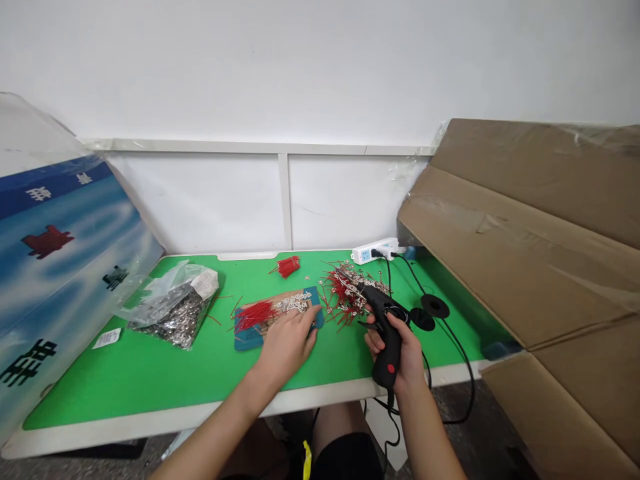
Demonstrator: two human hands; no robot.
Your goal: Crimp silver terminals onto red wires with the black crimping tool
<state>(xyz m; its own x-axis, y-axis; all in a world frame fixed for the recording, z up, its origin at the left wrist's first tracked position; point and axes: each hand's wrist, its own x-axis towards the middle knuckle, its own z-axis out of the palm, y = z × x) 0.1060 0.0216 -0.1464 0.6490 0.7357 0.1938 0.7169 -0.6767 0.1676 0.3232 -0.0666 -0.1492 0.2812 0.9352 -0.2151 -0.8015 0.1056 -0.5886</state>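
Observation:
My right hand (400, 350) is wrapped round the grip of a black soldering gun (383, 320) whose tip points up-left into a pile of red wires with metal terminals (345, 293). My left hand (287, 340) lies on the near edge of a blue-rimmed work pad (250, 339), fingers reaching toward small metal terminals (295, 303) on it. A bunch of red wires (255, 312) lies on the pad's left part.
A clear bag of metal parts (175, 310) sits left on the green table (150, 373). A small red wire bundle (289, 265) and a white power strip (375, 251) lie at the back. Large cardboard (540, 233) leans at right, a blue-and-white box (55, 267) at left. Black stand discs (434, 307) rest beside the gun.

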